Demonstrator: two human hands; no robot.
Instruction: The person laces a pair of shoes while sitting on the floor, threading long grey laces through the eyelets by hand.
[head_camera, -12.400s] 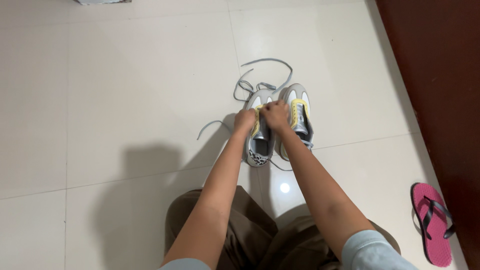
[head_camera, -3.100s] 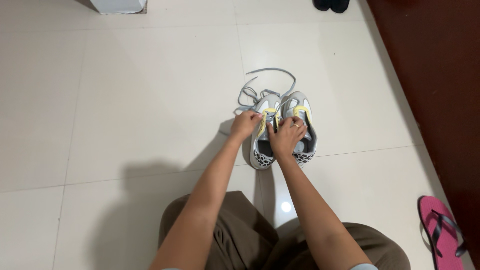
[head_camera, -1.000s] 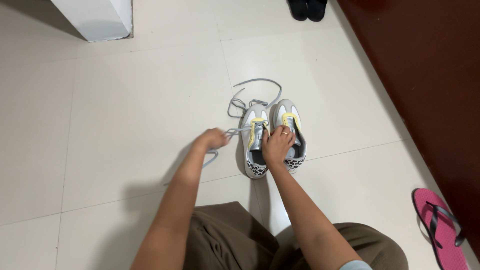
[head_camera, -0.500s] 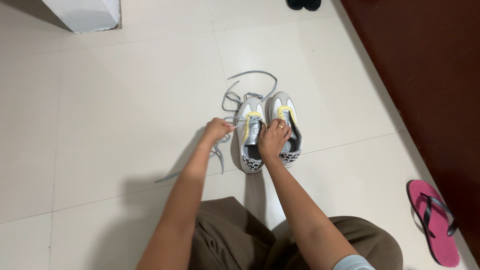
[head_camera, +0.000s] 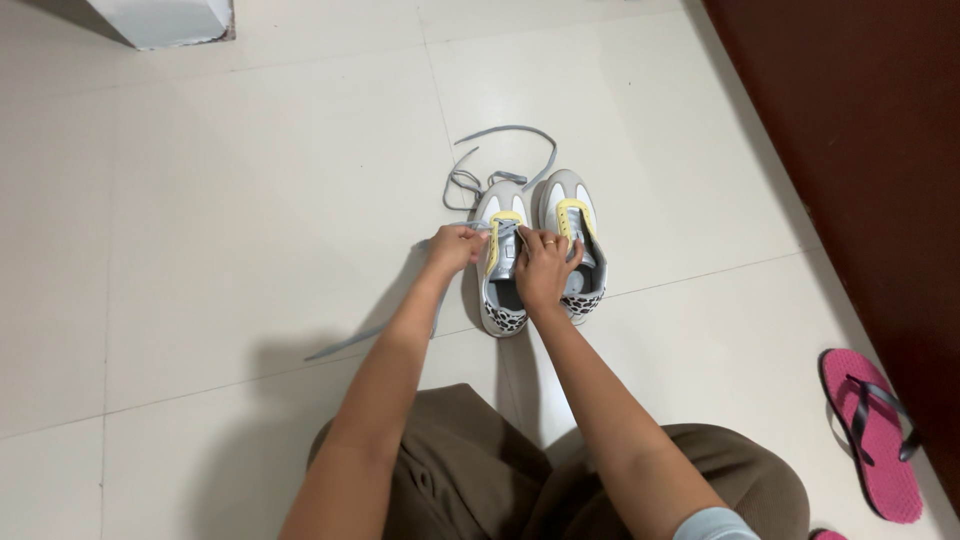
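**Left hand back at the shoe, lace drawn in**

Since a second ago the left hand (head_camera: 455, 246) has come back in from the left, where it had pulled the grey lace (head_camera: 372, 336) out sideways; it now sits just beside the left-hand sneaker (head_camera: 500, 262), at its eyelet row. Camera has shifted a little too. The sneakers have not moved on the floor.

The left-hand sneaker stands on the pale tiled floor (head_camera: 250, 200), touching its twin, the right-hand sneaker (head_camera: 572, 225), toes pointing away from the person. Both are grey and white with yellow trim and spotted heels. The left hand's fingers are pinched on the lace near the top eyelets; one long tail runs from it back along the floor toward the person's knee. Loose loops of lace (head_camera: 500, 160) lie in front of the toes.

The right hand (head_camera: 545, 270) rests on the shoe's tongue and opening, fingers curled down and pressing it; it also overlaps the inner edge of the other shoe. Cannot tell whether it pinches lace too.

Judgement: a pull-through looks just finished and the lace is being fed at the next eyelet, so lacing is part way, with much slack left.

Further out: brown trousers (head_camera: 470, 480), a pink flip-flop (head_camera: 872, 432) well apart on the right beside the dark brown wall (head_camera: 860, 150), and a white block's corner (head_camera: 165, 18) at top left.
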